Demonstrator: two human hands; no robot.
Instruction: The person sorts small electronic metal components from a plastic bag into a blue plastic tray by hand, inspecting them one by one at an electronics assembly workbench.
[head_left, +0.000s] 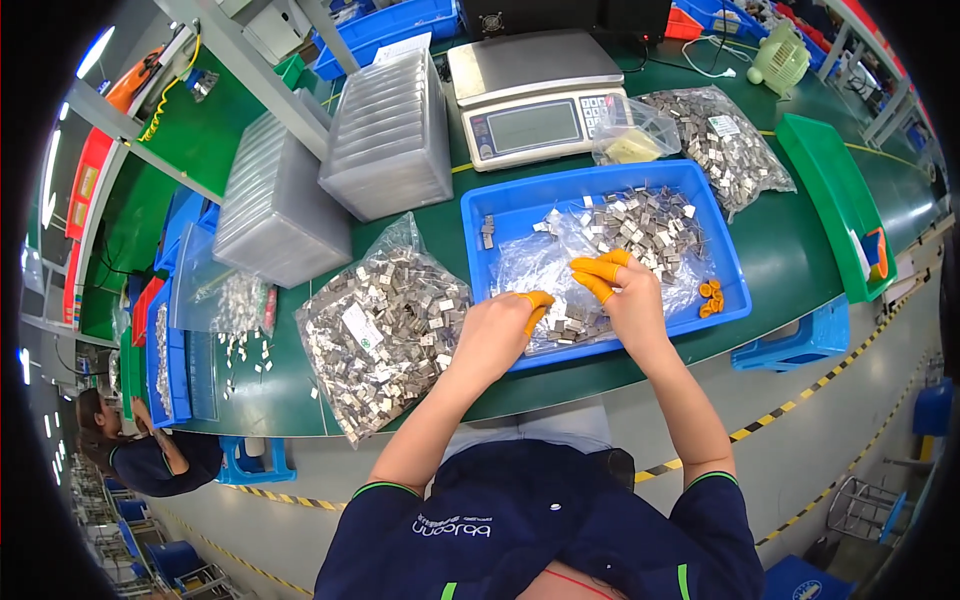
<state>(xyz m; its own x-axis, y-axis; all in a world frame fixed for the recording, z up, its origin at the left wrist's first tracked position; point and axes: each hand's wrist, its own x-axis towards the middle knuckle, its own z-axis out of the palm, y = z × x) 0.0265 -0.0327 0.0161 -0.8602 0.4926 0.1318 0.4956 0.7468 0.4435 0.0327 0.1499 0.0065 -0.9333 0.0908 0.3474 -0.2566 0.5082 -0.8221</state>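
A blue tray point(600, 180) holds many small grey and white block-shaped parts with thin wire leads point(650, 228). Crumpled in its left and middle part is a clear plastic bag point(540, 262), with some of the parts under or inside it. My left hand point(492, 332) is closed at the near left of the bag, orange finger cots on its fingertips, pinching the film. Over the middle of the tray, my right hand point(632, 300), also in orange finger cots, has its fingers pinched on the bag. Several loose orange finger cots point(711, 297) lie in the tray's right corner.
A full bag of parts point(385, 330) lies left of the tray, another point(722, 140) behind it. A weighing scale point(535, 100), stacked clear trays point(390, 140) and a green bin point(830, 200) stand around. A co-worker point(140, 450) sits at far left.
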